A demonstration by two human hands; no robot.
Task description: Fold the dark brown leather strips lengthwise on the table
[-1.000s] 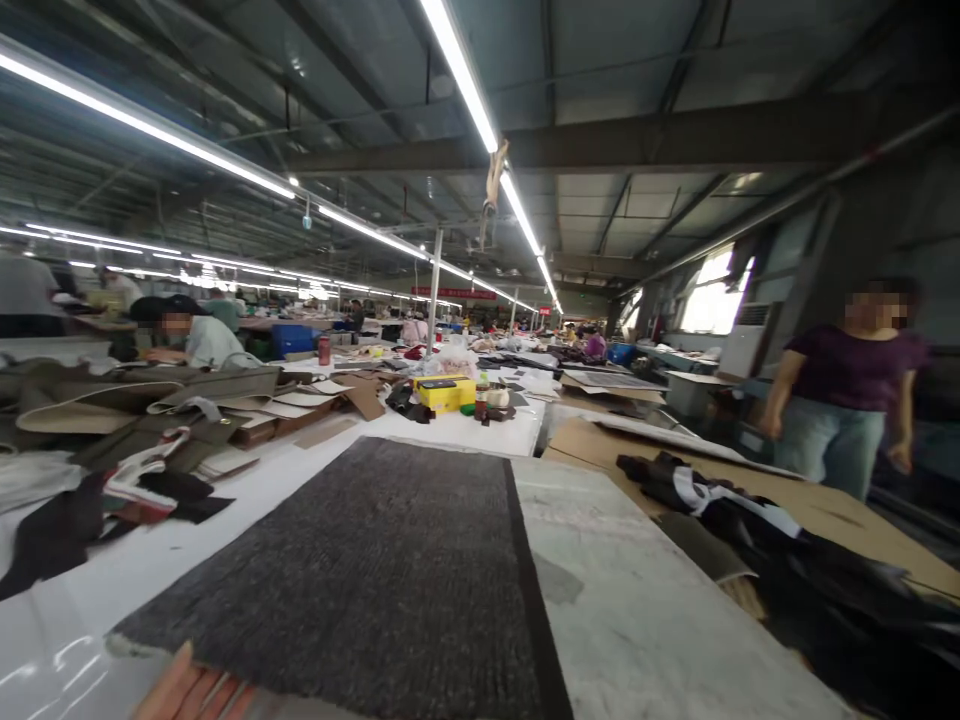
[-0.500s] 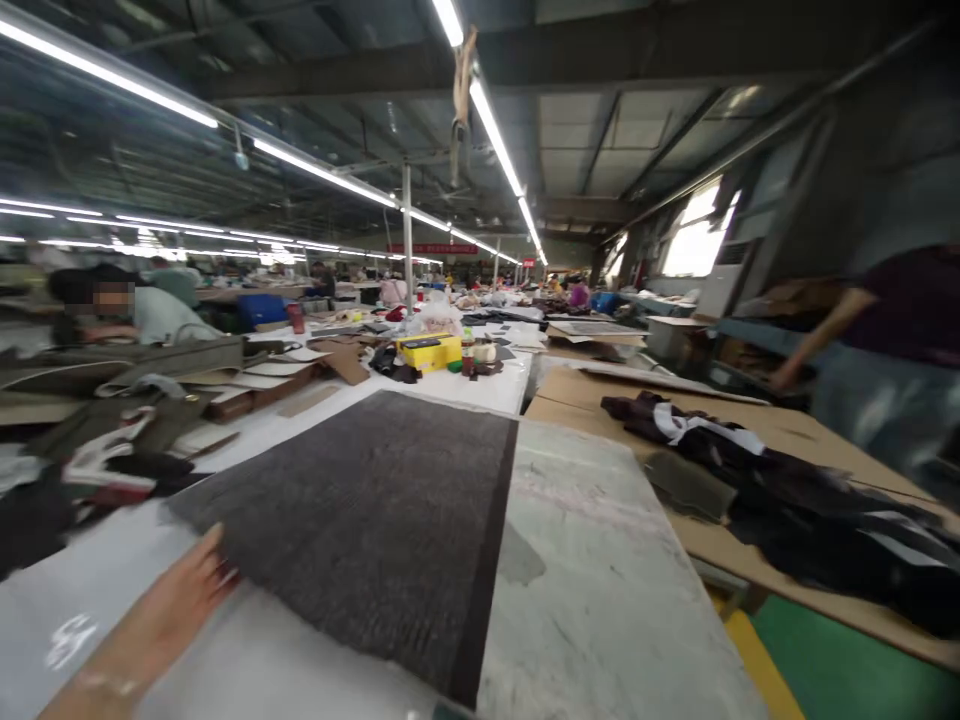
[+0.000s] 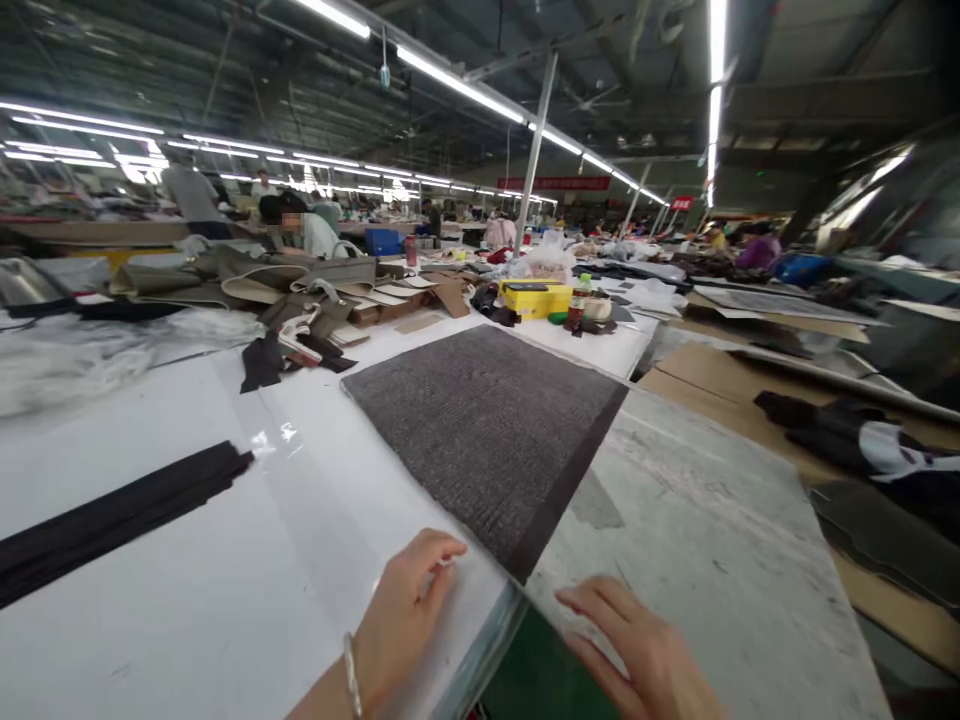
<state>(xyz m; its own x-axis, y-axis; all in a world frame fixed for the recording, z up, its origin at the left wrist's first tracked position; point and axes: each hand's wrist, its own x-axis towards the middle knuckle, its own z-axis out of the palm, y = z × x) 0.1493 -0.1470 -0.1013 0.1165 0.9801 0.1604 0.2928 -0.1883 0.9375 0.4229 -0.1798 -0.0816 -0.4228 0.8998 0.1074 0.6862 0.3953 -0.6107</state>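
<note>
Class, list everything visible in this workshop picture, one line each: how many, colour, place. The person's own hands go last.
felt mat: one, dark grey, middle of the white table
mottled slab: one, pale grey, right of the mat
strip bundle: one, black, left on the table
box: one, yellow, beyond the mat
cut pieces: a pile, olive and tan, far left
cardboard sheets: several, brown, far right
cloth heap: one, black and white, on the cardboard
co-worker: one, pale top, behind the pile
left hand: one, open, on the table by the mat's near corner
right hand: one, open, on the slab's near edge
</note>
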